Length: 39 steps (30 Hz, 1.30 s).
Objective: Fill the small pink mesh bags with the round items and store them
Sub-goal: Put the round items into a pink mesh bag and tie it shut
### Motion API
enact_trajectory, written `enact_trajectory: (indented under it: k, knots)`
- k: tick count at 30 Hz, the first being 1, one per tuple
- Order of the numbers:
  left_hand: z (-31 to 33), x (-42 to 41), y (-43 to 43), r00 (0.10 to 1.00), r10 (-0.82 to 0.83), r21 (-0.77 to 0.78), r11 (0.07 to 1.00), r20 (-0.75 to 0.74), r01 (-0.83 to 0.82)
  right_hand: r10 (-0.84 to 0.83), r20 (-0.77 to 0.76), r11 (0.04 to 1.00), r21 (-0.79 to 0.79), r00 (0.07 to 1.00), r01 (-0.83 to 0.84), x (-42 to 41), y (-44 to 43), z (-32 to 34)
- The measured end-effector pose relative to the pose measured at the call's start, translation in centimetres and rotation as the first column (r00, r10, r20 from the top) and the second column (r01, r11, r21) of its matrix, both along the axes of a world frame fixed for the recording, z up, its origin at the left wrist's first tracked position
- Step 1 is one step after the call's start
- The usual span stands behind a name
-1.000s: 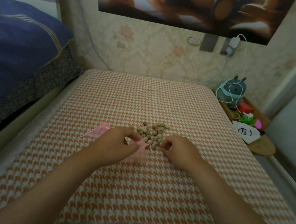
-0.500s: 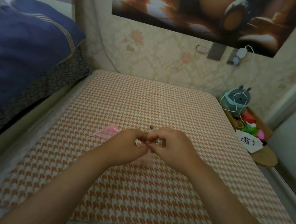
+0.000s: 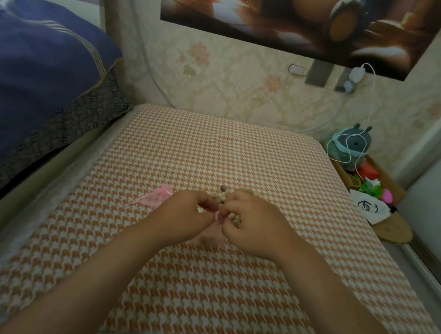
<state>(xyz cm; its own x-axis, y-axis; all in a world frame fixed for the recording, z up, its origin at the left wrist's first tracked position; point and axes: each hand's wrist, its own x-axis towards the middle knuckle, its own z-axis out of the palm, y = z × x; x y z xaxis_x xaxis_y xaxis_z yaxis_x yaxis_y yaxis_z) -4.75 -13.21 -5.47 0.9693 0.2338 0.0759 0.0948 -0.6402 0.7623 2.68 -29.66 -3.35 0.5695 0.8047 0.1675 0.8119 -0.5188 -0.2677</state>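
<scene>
On the orange houndstooth cloth (image 3: 215, 155) lies a heap of small brown round items (image 3: 223, 195), mostly hidden behind my hands. My left hand (image 3: 186, 217) pinches the rim of a pink mesh bag (image 3: 210, 235), whose body hangs below and between both hands. My right hand (image 3: 254, 224) is curled at the bag's mouth and holds a few round items (image 3: 235, 218) in its fingers. A second pink mesh bag (image 3: 153, 198) lies flat on the cloth, just left of my left hand.
A blue quilt and a dark patterned pillow (image 3: 40, 88) rise at the left edge. At the right, a wooden tray (image 3: 395, 228) holds a grey plush toy (image 3: 351, 145), a white cable and small coloured things. The wall stands close behind.
My right hand left the heap, came over to the left hand and now sits at the bag's mouth with round items. The camera view shifted slightly.
</scene>
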Motion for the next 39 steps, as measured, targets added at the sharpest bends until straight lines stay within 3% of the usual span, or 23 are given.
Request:
enact_trajectory:
  k: [3, 6, 8, 10, 14, 22, 27, 34, 36, 39]
  knots:
    - [-0.1, 0.0, -0.3, 0.999, 0.027, 0.014, 1.000, 0.023, -0.027, 0.004, -0.045, 1.000, -0.020, 0.999, -0.005, 0.2, -0.1, 0.0]
    - [-0.1, -0.1, -0.5, 0.997, 0.067, 0.027, 0.997, 0.035, -0.068, -0.019, -0.317, 0.974, 0.210, 0.948, 0.089, 1.5, -0.4, -0.2]
    - [-0.2, -0.1, -0.6, 0.997, 0.072, 0.034, 0.997, 0.039, -0.073, -0.096, -0.374, 0.915, 0.332, 0.923, 0.229, 3.3, -1.3, -0.5]
    - [-0.2, -0.2, -0.7, 0.997, 0.061, 0.053, 0.997, 0.038, -0.063, -0.241, -0.312, 0.892, 0.302, 0.919, 0.336, 5.8, -2.7, -1.5]
    - [0.0, 0.0, -0.8, 0.997, 0.068, 0.077, 0.995, 0.033, -0.070, -0.449, -0.191, 0.884, 0.050, 0.873, 0.466, 9.3, -4.6, -4.5]
    - [0.0, 0.3, -1.1, 1.000, 0.004, 0.043, 0.999, 0.010, -0.005, -0.436, -0.119, 0.900, -0.078, 0.892, 0.429, 11.3, -2.6, -7.1]
    - [-0.2, 0.2, -0.5, 1.000, -0.025, 0.039, 0.999, -0.018, 0.025, -0.337, -0.236, 0.909, 0.170, 0.911, 0.381, 9.4, -1.7, -5.6]
    - [-0.3, 0.1, -0.3, 0.999, -0.033, 0.027, 0.999, -0.021, 0.034, -0.082, -0.399, 0.846, 0.457, 0.913, 0.276, 3.8, 0.5, -0.2]
    - [-0.1, -0.1, -0.3, 1.000, -0.029, -0.005, 1.000, -0.007, 0.029, -0.060, -0.335, 0.887, 0.414, 0.940, 0.204, 2.2, 0.7, 0.4]
    - [0.0, -0.3, -0.1, 0.999, -0.049, -0.020, 0.999, 0.001, 0.049, -0.087, -0.117, 0.950, 0.289, 0.989, 0.118, 0.7, 0.8, 0.1]
